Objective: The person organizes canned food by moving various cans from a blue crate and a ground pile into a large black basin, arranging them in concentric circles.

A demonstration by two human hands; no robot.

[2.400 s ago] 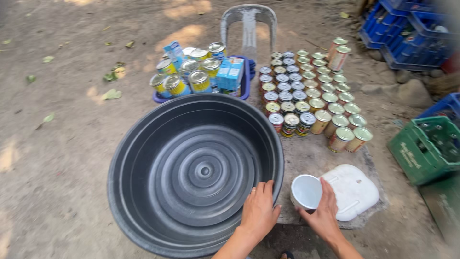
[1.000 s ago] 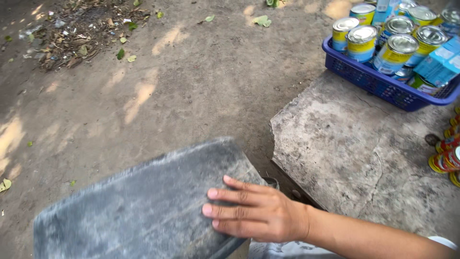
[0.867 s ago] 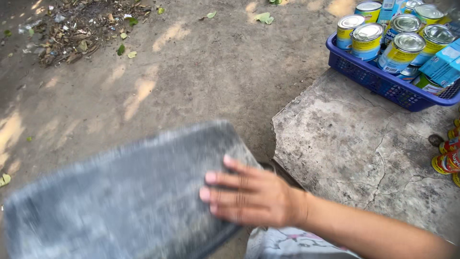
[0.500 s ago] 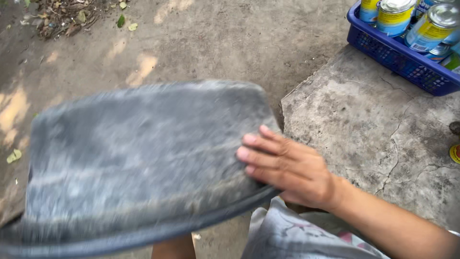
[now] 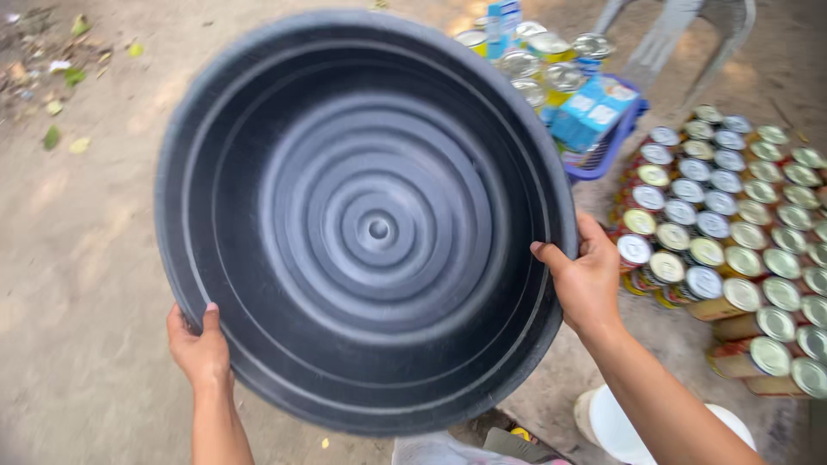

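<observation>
An outdoor yard: bare dirt ground with fallen leaves, rows of tin cans, a plastic chair.

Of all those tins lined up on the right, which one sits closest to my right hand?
The silver-topped tin at the near-left corner of the rows, just beside the right hand gripping the basin rim; the other tins lie farther right.

Big black ribbed basin, tilted, aloft

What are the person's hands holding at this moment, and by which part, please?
Both the left hand and the right hand grip the large black basin by its rim, on opposite sides.
</observation>
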